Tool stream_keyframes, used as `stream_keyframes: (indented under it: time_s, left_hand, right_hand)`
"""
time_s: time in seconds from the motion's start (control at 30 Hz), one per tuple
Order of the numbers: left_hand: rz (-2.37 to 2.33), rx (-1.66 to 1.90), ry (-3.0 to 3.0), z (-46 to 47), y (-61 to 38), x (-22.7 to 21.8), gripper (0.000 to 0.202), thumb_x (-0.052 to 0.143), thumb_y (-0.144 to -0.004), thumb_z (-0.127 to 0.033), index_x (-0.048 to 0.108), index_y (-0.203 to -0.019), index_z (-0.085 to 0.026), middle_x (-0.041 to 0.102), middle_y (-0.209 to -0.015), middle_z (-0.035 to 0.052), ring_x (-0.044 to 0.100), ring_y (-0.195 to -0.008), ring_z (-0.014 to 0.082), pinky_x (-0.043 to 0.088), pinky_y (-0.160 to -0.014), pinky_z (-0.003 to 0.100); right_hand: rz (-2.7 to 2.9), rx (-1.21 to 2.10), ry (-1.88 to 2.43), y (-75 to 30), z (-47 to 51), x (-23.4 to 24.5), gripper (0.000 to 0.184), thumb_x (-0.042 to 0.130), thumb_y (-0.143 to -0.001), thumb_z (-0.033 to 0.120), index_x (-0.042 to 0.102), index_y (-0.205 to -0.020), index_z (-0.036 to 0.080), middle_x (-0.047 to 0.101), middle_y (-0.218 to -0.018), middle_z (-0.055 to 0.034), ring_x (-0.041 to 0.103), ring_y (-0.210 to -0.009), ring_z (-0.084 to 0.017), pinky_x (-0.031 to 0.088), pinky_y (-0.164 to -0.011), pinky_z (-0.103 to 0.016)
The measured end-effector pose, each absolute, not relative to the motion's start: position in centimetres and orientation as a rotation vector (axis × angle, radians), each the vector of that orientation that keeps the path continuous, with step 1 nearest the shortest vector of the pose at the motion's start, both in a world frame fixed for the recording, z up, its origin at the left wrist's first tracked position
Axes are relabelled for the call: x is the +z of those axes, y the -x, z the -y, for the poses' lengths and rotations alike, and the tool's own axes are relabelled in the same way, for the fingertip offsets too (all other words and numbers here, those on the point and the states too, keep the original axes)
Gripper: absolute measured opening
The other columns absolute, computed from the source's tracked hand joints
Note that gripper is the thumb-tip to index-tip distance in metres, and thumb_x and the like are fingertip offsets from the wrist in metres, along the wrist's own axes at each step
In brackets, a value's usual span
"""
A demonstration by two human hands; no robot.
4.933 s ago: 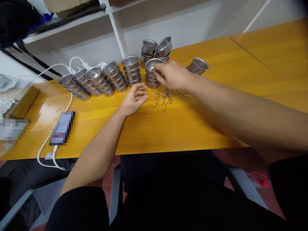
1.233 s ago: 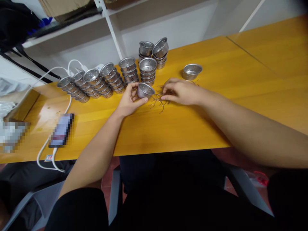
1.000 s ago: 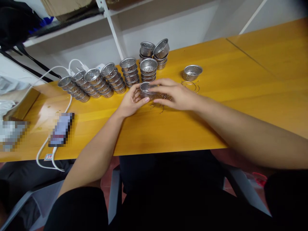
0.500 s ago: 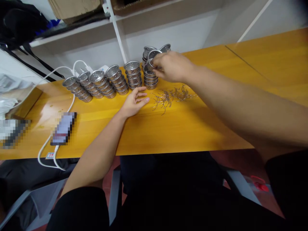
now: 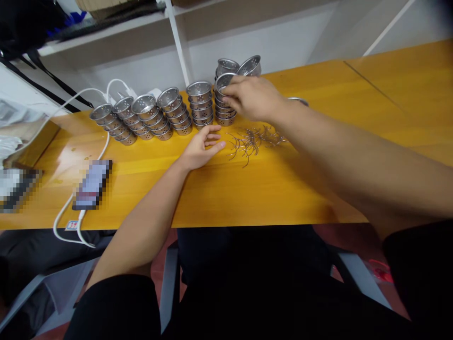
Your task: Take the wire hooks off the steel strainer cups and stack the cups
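Note:
My right hand (image 5: 252, 98) pinches the rim of a perforated metal cup (image 5: 222, 83), which sits at the top of a stack of like cups (image 5: 225, 114). My left hand (image 5: 201, 148) rests on the table with its fingers apart and nothing in it, just in front of the neighbouring cup stack (image 5: 200, 106). Between and below the hands lies a loose pile of thin curved metal wires (image 5: 249, 141). Behind the right hand a tilted cup (image 5: 250, 66) leans beside another upright cup (image 5: 227, 66).
Several more cup stacks (image 5: 145, 111) stand in a row to the left. A phone (image 5: 92, 184) lies on the wooden table (image 5: 269, 198) with a white cable (image 5: 58, 222) plugged in. Part of another metal rim (image 5: 299, 101) shows behind my right forearm. Shelving (image 5: 180, 47) rises behind.
The cup in my right hand has gone from tilted above the stack to sitting more upright on it. My left hand has barely moved. The view has shifted slightly.

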State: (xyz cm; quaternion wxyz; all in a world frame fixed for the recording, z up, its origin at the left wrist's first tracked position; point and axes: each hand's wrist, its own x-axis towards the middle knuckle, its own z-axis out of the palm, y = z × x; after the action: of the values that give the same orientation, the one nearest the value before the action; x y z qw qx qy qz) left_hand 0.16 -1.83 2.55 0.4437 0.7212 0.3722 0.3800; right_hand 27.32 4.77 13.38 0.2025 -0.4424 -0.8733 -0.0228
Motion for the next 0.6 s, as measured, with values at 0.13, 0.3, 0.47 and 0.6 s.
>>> stream_keyframes:
  time_s: [0.13, 0.3, 0.47, 0.6]
  left_hand:
    - [-0.943, 0.928, -1.773, 1.9, -0.2, 2.6, 0.065, 0.100, -0.104, -0.038, 0.072, -0.161, -0.023, 0.080, -0.170, 0.0192, 0.082, -0.158, 0.0340, 0.069, -0.143, 0.057]
    - [-0.950, 0.928, -1.779, 1.9, -0.3, 2.6, 0.065, 0.099, -0.102, -0.035, 0.072, -0.160, -0.025, 0.081, -0.172, 0.0176, 0.083, -0.158, 0.0340, 0.068, -0.143, 0.058]
    - [-0.946, 0.923, -1.805, 1.9, -0.4, 2.6, 0.066, 0.100, -0.101, -0.035, 0.071, -0.160, -0.022, 0.080, -0.174, 0.0203, 0.084, -0.155, 0.0338, 0.068, -0.143, 0.057]
    - [-0.959, 0.925, -1.793, 1.8, -0.2, 2.6, 0.066, 0.100, -0.101, -0.037, 0.071, -0.159, -0.023, 0.080, -0.173, 0.0201, 0.083, -0.156, 0.0341, 0.068, -0.143, 0.058]
  right_hand:
    - [2.408, 0.053, 1.244, -26.7, -5.2, 13.9, 0.035, 0.063, -0.118, 0.064, 0.078, -0.108, 0.033, 0.086, -0.153, -0.0186, 0.077, -0.133, -0.048, 0.058, -0.120, -0.074]
    - [2.307, 0.258, 1.259, -26.7, -5.9, 13.4, 0.057, 0.066, -0.104, 0.094, 0.065, -0.086, 0.040, 0.089, -0.139, -0.0154, 0.072, -0.131, -0.047, 0.048, -0.127, -0.075]
    - [2.382, 0.098, 1.295, -26.3, -4.9, 13.7, 0.038, 0.072, -0.117, 0.069, 0.073, -0.103, 0.034, 0.088, -0.140, -0.0187, 0.075, -0.127, -0.045, 0.058, -0.120, -0.072]
    - [2.325, 0.108, 1.244, -26.8, -3.5, 14.6, 0.028, 0.075, -0.115, 0.049, 0.083, -0.138, 0.034, 0.092, -0.149, -0.0137, 0.080, -0.136, -0.044, 0.061, -0.126, -0.069]
